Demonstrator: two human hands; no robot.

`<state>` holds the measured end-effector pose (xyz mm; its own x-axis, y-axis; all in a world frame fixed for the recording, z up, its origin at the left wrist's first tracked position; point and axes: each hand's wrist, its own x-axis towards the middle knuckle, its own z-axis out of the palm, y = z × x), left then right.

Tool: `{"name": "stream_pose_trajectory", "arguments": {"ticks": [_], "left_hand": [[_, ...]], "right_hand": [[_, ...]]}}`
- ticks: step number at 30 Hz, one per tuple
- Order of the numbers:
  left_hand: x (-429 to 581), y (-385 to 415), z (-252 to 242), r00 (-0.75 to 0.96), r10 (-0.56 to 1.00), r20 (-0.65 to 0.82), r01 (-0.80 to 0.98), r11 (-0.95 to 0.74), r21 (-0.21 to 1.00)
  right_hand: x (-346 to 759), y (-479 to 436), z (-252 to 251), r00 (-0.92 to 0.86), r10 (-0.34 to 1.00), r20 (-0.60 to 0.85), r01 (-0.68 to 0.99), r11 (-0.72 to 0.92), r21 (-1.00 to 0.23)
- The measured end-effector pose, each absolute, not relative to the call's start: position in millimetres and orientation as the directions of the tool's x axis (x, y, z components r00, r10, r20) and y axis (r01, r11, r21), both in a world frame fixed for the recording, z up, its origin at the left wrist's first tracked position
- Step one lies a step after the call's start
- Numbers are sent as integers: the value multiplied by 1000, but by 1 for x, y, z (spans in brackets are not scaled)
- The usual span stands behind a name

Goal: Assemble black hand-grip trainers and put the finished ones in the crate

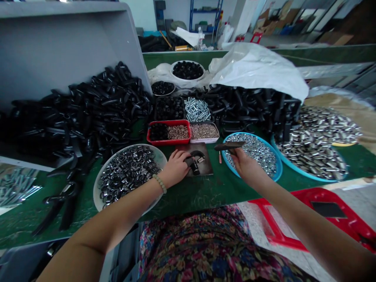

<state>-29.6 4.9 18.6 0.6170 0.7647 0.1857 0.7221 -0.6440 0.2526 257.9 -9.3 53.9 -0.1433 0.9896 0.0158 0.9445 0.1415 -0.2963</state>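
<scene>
My left hand (176, 167), with a beaded bracelet at the wrist, is closed on black pruning shears (195, 166) with a coil spring. They lie on a dark square metal plate (207, 169) in front of me; the palm hides part of them. To the right, my right hand (242, 161) grips a hammer (229, 146), its long dark head raised over the left rim of a blue basin of small shiny parts (257, 150). Its handle is mostly hidden. A small pink-handled tool (220, 157) lies between the plate and this basin.
A white bowl of dark rings (98, 188) stands left. Behind the plate are a red tray (151, 138), a pale tray of rivets (205, 133) and silvery bolts (197, 109). Black shears fill a grey crate (73, 43). Metal cylinders (317, 150) lie right, near a red stool (279, 235).
</scene>
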Motion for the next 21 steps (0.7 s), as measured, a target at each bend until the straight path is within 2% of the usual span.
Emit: {"name": "stream_pose_trajectory", "arguments": {"ticks": [1, 3, 6, 10, 12, 15, 17, 19, 21], "left_hand": [[-29, 4, 19, 612, 769, 186, 729, -640, 245], [-29, 3, 18, 600, 778, 185, 743, -628, 231], [-29, 1, 19, 597, 781, 180, 753, -624, 209], [-29, -1, 20, 598, 784, 167, 762, -621, 184], [-28, -2, 19, 602, 787, 135, 768, -617, 172], [-27, -3, 15, 601, 796, 74, 780, -604, 159], [-25, -4, 12, 598, 800, 44, 784, -596, 175], [-24, -6, 10, 592, 806, 27, 785, -584, 206], [-23, -9, 8, 581, 814, 19, 785, -566, 251]], "right_hand": [[245, -14, 60, -210, 978, -3, 905, 193, -379], [225, -20, 68, -291, 956, -19, 848, 249, -467], [208, -20, 71, -254, 967, -23, 854, 213, -475], [219, -15, 60, -244, 965, -98, 900, 187, -394], [244, -12, 53, -142, 989, -46, 940, 120, -319], [295, -6, 42, 92, 994, 65, 990, -84, -114], [317, -2, 36, 121, 984, 133, 991, -126, 33], [315, 0, 29, 2, 975, 221, 996, -23, 92], [289, 1, 23, -215, 935, 281, 976, 217, 23]]}}
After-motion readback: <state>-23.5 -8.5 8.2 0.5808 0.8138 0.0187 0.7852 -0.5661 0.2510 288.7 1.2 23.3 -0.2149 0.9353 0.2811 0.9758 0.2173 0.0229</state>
